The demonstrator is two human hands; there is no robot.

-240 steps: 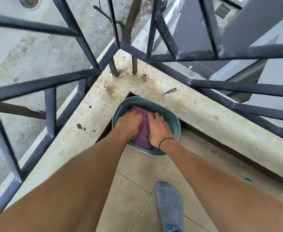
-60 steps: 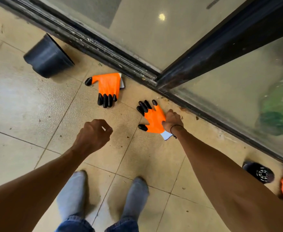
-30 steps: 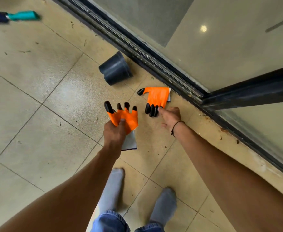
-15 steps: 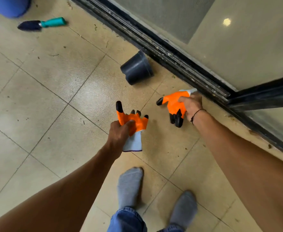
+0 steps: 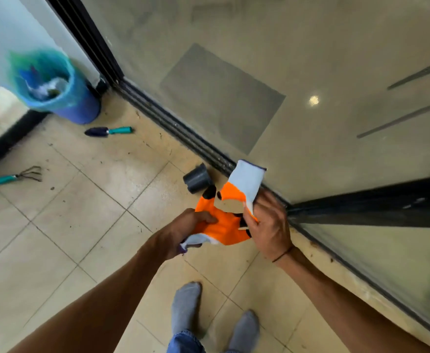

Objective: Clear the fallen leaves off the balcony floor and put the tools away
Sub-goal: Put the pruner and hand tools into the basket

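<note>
Both orange work gloves with black fingertips and pale cuffs are off the floor, held together in front of me. My left hand (image 5: 188, 226) grips one glove (image 5: 224, 229) at its cuff end. My right hand (image 5: 268, 225) holds the second glove (image 5: 244, 183), whose pale cuff sticks up above my fingers. The two gloves overlap between my hands. On the tiled floor at the far left lie a small trowel (image 5: 108, 131) with a teal handle and a hand rake (image 5: 15, 175) with a teal handle.
A small black plant pot (image 5: 196, 179) lies on its side by the sliding door track (image 5: 173, 128). A blue bin (image 5: 56, 87) with a teal liner stands in the far corner. Glass door panels run along the right. My socked feet are below.
My right hand lifted the second glove off the floor and brought it to the one in my left hand. My view swung, bringing the bin and rake into sight.
</note>
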